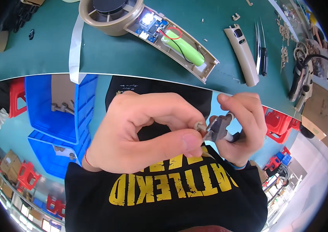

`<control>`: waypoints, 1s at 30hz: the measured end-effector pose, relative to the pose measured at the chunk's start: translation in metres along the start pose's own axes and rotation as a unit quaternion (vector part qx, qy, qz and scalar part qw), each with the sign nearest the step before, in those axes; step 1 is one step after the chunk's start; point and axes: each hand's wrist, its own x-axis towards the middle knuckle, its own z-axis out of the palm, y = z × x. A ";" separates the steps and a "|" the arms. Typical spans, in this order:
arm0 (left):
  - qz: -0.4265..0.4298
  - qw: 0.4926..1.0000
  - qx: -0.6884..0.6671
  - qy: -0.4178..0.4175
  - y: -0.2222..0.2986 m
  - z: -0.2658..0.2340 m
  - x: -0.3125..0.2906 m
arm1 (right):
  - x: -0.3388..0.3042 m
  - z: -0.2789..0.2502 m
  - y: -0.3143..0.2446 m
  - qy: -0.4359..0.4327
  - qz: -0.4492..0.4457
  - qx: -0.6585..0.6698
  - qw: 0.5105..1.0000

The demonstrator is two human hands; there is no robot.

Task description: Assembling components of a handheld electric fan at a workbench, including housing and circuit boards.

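While curled, fingers round cutters (probably)

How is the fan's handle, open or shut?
Open: inside the handle, a green battery and a blue circuit board show. A similar tan piece, maybe its cover, lies apart on the green table.

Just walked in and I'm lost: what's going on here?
A person's left hand pinches a small beige piece, while their right hand holds a pliers-like metal tool close to it. On the table ahead lies a beige fan, its handle open, showing a green battery and a lit circuit board; a beige cover lies to its right.
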 end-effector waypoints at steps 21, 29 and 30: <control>-0.024 1.000 -0.015 0.007 -0.001 -0.007 -0.006 | 0.011 -0.001 0.003 0.002 -0.074 -0.073 0.995; -0.060 0.997 -0.053 0.007 0.001 -0.006 -0.008 | 0.014 -0.005 0.006 -0.017 -0.107 -0.074 0.991; -0.061 0.997 -0.055 0.008 0.001 -0.006 -0.008 | 0.014 -0.005 0.006 -0.018 -0.109 -0.072 0.991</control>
